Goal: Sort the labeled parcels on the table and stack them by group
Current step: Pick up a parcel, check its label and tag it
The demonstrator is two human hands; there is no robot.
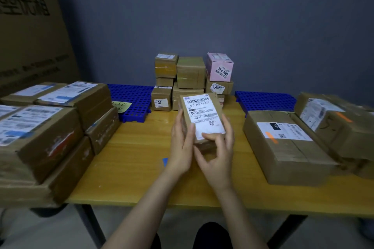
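Nearest, two bare forearms reach up from 6 o'clock over the counter [141, 157]. The left hand [181, 141] grips the left side of a small brown parcel [204, 115], thumb lying on its front face. The right hand [217, 153] holds the lower right corner, thumb pressed across the bottom of the white label and fingers wrapped behind the right side. The parcel is lifted off the counter at the middle, tilted with its label toward the camera; the label reads 502-602-12 and some more.

At 9 o'clock of the parcel sits a stack of large brown boxes [40, 137] with white and blue labels. At 3 o'clock lie more brown boxes [283, 143], the closest with orange marks on its label.

Farther back, a blue grid [133, 97] lies at 10 o'clock with a yellow note [121, 106] on it, and a second grid [265, 100] at 2 o'clock. Between them, at 12 o'clock, small boxes [190, 73] are piled against the wall, a pink box [219, 66] on top at the right. A big carton [30, 26] stands at far left.
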